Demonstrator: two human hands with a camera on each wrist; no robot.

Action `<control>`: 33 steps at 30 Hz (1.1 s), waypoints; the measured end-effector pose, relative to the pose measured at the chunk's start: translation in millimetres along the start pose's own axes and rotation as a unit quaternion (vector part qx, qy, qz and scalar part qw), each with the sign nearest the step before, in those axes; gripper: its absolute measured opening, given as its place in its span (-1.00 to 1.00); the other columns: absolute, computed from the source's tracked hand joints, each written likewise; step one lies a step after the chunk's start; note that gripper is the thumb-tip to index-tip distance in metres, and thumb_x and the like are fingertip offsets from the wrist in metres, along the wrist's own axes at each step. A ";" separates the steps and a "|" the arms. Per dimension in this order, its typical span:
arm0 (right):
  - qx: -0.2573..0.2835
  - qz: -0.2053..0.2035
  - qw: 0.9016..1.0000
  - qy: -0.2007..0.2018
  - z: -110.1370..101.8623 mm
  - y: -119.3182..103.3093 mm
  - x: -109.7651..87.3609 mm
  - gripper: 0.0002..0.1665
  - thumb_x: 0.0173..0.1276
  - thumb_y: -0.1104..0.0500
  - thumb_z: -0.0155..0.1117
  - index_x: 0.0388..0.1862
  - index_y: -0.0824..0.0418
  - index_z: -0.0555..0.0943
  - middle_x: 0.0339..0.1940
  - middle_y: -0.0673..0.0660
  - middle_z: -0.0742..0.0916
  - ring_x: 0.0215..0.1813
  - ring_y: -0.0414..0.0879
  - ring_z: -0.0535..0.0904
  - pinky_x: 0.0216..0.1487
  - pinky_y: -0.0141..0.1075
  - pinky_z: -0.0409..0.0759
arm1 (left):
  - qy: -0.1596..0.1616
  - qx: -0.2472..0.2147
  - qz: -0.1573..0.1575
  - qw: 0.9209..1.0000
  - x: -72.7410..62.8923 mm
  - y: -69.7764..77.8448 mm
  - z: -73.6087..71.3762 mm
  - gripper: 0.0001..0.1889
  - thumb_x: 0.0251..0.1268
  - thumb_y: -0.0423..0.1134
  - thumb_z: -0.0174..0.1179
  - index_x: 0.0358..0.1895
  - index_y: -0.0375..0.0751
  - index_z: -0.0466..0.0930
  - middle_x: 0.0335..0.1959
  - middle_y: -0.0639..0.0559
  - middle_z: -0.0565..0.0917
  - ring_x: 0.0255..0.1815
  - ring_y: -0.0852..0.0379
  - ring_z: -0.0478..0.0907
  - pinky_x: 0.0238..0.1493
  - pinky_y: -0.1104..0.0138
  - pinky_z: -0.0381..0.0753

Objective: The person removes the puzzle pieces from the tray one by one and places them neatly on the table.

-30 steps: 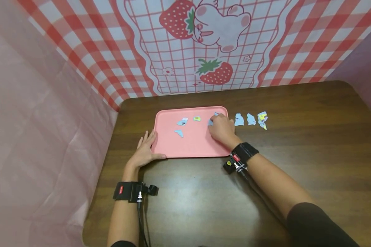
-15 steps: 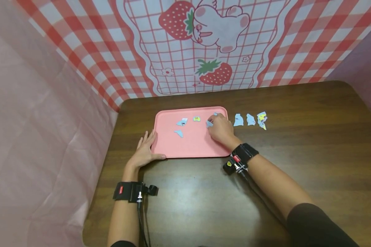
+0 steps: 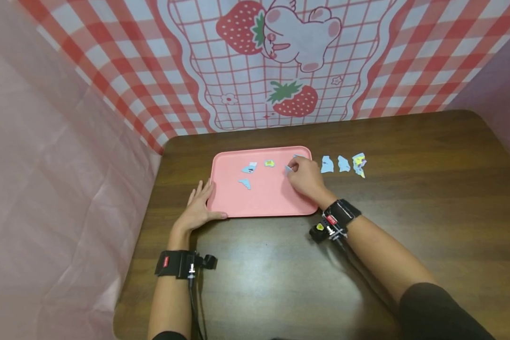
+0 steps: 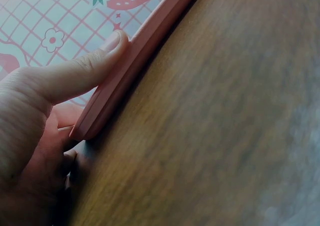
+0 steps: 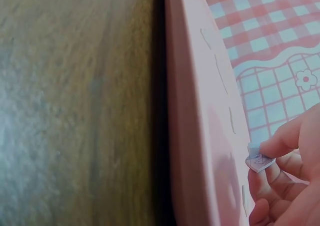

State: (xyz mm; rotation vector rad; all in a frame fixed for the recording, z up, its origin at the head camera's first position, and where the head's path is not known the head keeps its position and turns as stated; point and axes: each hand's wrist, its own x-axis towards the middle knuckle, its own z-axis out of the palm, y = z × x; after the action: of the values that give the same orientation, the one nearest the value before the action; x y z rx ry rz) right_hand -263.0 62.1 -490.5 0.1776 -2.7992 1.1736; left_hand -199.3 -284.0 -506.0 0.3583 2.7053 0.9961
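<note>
The thumb and fingers of a person's right hand [image 3: 307, 177] are clamped on a small, thin, angular pale-blue piece [image 5: 258, 162] over the right part of a shallow pink rectangular tray [image 3: 263, 202] with rounded corners. The left hand [image 3: 195, 211] braces the tray's near left corner, its fingers spread apart, the thumb touching the near rim. Inside the tray, toward the left, lie an irregular blue piece with a white corner [image 3: 249, 168], a small yellow-green piece [image 3: 269, 163] and a narrow bent light-blue piece [image 3: 245, 183]; a partly hidden blue piece [image 3: 298, 156] shows just beyond the right hand. Right of the tray, a broad light-blue piece [image 3: 327, 165], a narrower light-blue piece [image 3: 344, 164] and a jagged blue-and-yellow piece [image 3: 359, 164] sit in a row, slightly apart, on the brown wood-grain bench [image 3: 429, 212]. Behind hangs a red-and-white checked cloth printed with strawberries [image 3: 153, 61].
</note>
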 end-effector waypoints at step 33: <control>0.061 0.055 0.995 0.057 -44.5 25.5 0.7 -0.75 0.14 0.28 0.18 -0.19 0.32 0.64 -0.36 0.20 0.69 -0.30 0.06 0.59 -0.27 -0.19 0.48 | -0.001 0.008 0.002 1.000 0.2 1.8 0.1 0.25 0.02 0.10 0.53 0.62 -0.33 -0.13 0.65 -0.21 -0.12 0.64 -0.16 -0.43 0.54 -0.05 -0.47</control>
State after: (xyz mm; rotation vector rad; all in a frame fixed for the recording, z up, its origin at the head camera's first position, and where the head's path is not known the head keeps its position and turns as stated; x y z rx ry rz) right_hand -265.3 111.6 -477.3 -0.0341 -2.6698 1.3351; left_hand -199.2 -282.6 -504.8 0.3673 2.7132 0.9761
